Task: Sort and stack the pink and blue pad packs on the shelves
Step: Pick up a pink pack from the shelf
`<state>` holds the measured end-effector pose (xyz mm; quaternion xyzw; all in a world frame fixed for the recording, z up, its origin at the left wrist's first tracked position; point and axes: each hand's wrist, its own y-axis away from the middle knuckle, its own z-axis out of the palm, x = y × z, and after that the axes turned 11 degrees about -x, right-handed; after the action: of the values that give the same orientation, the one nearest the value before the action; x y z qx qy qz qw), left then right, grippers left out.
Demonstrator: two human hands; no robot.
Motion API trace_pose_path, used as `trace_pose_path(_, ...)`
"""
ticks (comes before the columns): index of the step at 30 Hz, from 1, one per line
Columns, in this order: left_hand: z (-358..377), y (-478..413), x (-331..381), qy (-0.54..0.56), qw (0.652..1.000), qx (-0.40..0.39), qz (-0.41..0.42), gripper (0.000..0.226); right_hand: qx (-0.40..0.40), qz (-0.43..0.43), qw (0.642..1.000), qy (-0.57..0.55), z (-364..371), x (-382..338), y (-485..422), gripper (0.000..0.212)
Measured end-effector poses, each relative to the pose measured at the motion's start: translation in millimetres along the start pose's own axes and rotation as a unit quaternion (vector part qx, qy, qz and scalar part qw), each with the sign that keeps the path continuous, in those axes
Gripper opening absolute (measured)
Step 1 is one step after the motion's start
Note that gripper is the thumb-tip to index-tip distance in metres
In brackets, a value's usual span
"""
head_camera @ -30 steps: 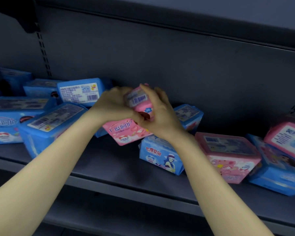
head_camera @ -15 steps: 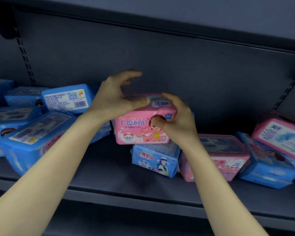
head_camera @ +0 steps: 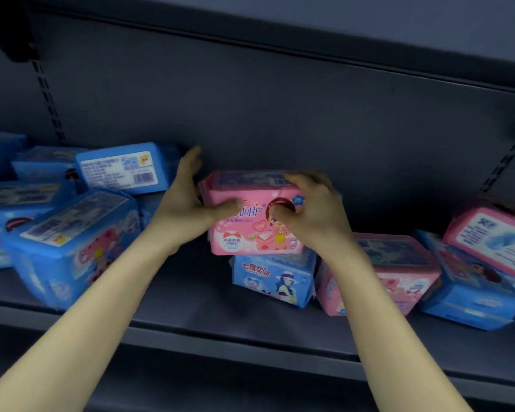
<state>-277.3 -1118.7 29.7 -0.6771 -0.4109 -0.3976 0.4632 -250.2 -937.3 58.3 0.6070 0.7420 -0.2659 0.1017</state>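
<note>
A pink pad pack (head_camera: 250,233) sits upright on top of a small blue pack (head_camera: 272,285) in the middle of the dark shelf (head_camera: 191,310). My right hand (head_camera: 312,212) grips its right end, fingers over the top and thumb on the front. My left hand (head_camera: 188,200) holds its left end, thumb pressed on the front and fingers straight behind it. Several blue packs (head_camera: 72,242) are piled at the left. Another pink pack (head_camera: 396,272) lies just right of the small blue one.
At the far right a pink pack (head_camera: 494,239) leans on a blue pack (head_camera: 470,292). The shelf's back panel (head_camera: 280,114) and an upper shelf (head_camera: 309,31) close in the space. A slotted upright (head_camera: 46,93) runs down the left.
Both hands turned the pink pack from tilted to upright and brought it down to the right onto the small blue pack. My left fingers have straightened along its left end.
</note>
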Motion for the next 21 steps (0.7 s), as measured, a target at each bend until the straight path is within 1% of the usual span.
trace_pose_path(3,3.6,8.3,-13.8,-0.007,0.998,-0.013,-0.056,0.107,-0.001,-0.001,0.999,0.034,0.1,-4.7,-1.1,0.059)
trace_pose_path(6,6.7,13.1,-19.1,0.005,0.997,0.001,-0.073,0.109,0.011,0.007,0.999,0.036,0.7,-7.9,-0.2,0.059)
trace_pose_path(9,9.0,15.3,-18.2,0.026,0.997,0.015,-0.075,0.098,0.017,0.016,0.999,0.040,-0.7,-9.5,2.6,0.059)
trace_pose_path(12,11.5,17.4,-15.5,-0.002,0.998,0.008,-0.056,0.060,0.010,0.023,0.999,0.037,-2.0,-11.1,5.5,0.060)
trace_pose_path(13,11.9,17.7,-15.1,-0.004,0.999,0.009,-0.049,0.052,0.008,0.024,0.999,0.032,-2.0,-11.5,6.2,0.059)
trace_pose_path(16,12.1,17.2,-15.4,0.000,0.999,0.008,-0.037,0.047,0.004,0.028,0.999,0.045,-0.3,-12.4,6.9,0.056)
trace_pose_path(21,13.3,17.1,-13.4,0.005,0.999,-0.002,-0.034,0.052,-0.005,0.047,0.996,0.075,0.5,-15.9,5.4,0.054)
